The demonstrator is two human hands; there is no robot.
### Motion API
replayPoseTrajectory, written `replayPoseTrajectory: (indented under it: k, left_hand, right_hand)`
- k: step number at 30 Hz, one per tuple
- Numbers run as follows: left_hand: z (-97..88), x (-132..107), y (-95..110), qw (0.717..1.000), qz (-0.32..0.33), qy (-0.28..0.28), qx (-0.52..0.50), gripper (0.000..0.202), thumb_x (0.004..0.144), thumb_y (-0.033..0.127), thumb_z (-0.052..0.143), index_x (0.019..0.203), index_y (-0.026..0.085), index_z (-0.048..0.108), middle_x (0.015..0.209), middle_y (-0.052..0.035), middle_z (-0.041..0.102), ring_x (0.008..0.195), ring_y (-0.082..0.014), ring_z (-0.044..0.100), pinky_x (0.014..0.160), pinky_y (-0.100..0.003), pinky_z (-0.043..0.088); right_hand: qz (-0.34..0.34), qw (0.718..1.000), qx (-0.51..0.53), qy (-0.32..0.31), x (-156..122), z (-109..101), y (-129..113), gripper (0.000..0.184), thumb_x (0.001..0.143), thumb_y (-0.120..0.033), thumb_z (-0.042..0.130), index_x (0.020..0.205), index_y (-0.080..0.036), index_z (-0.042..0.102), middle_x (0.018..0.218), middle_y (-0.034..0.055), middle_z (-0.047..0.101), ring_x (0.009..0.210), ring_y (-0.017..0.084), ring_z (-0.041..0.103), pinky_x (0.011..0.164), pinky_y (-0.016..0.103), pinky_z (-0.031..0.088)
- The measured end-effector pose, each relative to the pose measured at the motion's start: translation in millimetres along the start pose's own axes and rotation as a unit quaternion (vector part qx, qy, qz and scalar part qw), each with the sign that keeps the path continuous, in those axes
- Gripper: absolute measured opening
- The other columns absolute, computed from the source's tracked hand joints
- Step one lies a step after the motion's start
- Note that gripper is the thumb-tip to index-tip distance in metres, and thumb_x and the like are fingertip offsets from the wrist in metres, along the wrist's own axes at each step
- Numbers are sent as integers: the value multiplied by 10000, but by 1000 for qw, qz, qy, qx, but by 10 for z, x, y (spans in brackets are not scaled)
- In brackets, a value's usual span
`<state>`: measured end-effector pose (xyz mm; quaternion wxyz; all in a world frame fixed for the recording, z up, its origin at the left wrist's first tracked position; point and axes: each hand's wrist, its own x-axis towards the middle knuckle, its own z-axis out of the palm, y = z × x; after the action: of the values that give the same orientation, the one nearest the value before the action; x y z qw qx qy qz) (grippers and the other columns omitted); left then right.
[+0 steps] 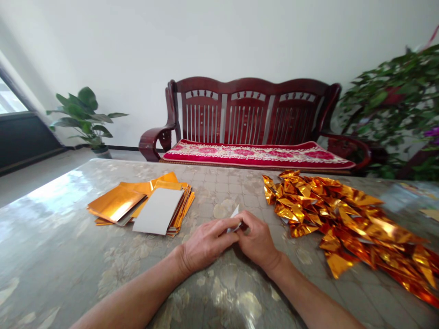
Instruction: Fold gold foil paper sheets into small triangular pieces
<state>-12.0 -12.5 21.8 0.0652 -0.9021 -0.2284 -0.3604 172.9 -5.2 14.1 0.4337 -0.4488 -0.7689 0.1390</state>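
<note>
My left hand (210, 241) and my right hand (256, 238) meet over the middle of the table, their fingers closed on one small sheet of paper (235, 212). Only a pale grey-white corner of that sheet sticks up between the fingertips; the rest is hidden. To the left lies a stack of gold foil paper sheets (118, 201), some gold side up. A sheet with its grey back up (158, 212) rests on top of it. On the right spreads a heap of folded gold foil pieces (318, 205), nearest to my right hand.
The table (113, 283) has a patterned, glossy cover. Behind it stands a dark red wooden bench (247, 109) with a red and white floral cushion (254, 153). A potted plant (87, 116) is at the left, leafy plants (391, 100) at the right. Clear plastic (408, 196) lies at the right edge.
</note>
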Motion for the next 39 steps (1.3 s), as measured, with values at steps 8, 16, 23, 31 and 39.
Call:
replayPoseTrajectory:
  k: [8, 16, 23, 31, 39]
  left_hand:
    - [111, 13, 100, 987, -161, 8, -16, 328, 868, 208, 601, 1185, 198, 520, 1109, -71, 660, 1005, -199, 619, 886, -328, 497]
    - [32, -35, -160, 980, -174, 46, 83, 132, 941, 220, 553, 1009, 231, 666, 913, -24, 683, 836, -168, 579, 763, -291, 439]
    - [-64, -52, -214, 965, -109, 50, 234, 228, 917, 213, 592, 1120, 291, 662, 828, -3, 664, 744, -177, 512, 694, -316, 381]
    - [63, -93, -256, 980, -102, -52, 162, 191, 950, 248, 542, 1101, 263, 658, 887, -21, 658, 826, -177, 541, 732, -301, 428]
    - [79, -72, -189, 955, -203, -182, 116, 129, 920, 230, 572, 970, 242, 690, 923, -26, 636, 854, -178, 571, 691, -263, 455]
  right_hand:
    - [89, 993, 20, 68, 22, -2, 52, 138, 708, -152, 583, 815, -220, 638, 733, -21, 673, 661, 151, 619, 647, 248, 456]
    - [31, 997, -56, 48, 14, -1, 88, 373, 746, -109, 546, 1103, -203, 600, 906, 25, 669, 751, 169, 624, 702, 282, 486]
    - [-162, 965, -199, 60, 31, -70, -16, 271, 853, -220, 648, 1124, -211, 642, 967, 69, 637, 914, 218, 550, 818, 339, 436]
    - [-166, 941, -296, -6, 52, -101, 101, 130, 931, -240, 571, 839, -229, 663, 793, 26, 639, 819, 203, 490, 733, 339, 338]
    - [-128, 935, -308, -123, 66, -131, 138, 145, 914, -180, 525, 820, -205, 633, 833, 53, 622, 866, 213, 489, 776, 344, 323]
